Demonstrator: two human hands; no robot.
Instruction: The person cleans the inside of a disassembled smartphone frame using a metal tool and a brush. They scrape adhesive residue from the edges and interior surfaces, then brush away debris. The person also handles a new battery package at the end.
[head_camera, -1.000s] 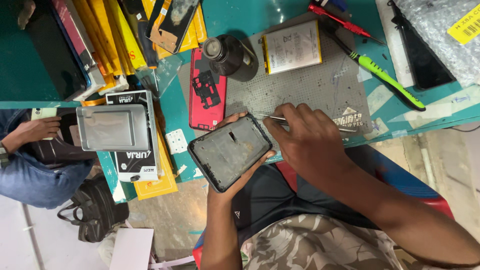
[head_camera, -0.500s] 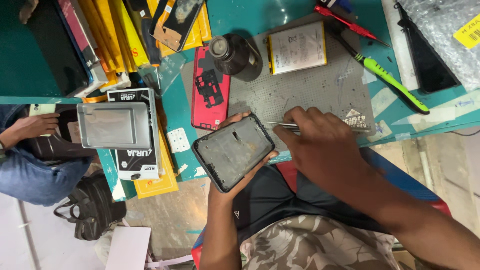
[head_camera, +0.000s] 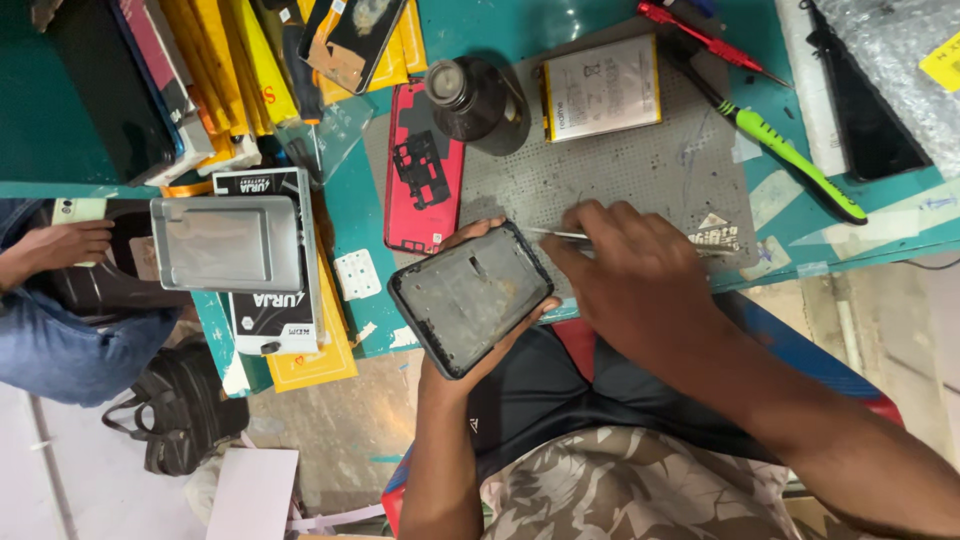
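Two hands — phone frame (head_camera: 470, 297) in left fingers (head_camera: 480, 232)

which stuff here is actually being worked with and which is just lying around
In use:
left hand holding the grey phone frame
right hand on thin metal tweezers
grey work mat

Lying about:
red phone back
battery
green-handled screwdriver
dark bottle
grey tray

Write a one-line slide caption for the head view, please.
Left hand holds an opened phone frame; right hand grips tweezers over grey mat.
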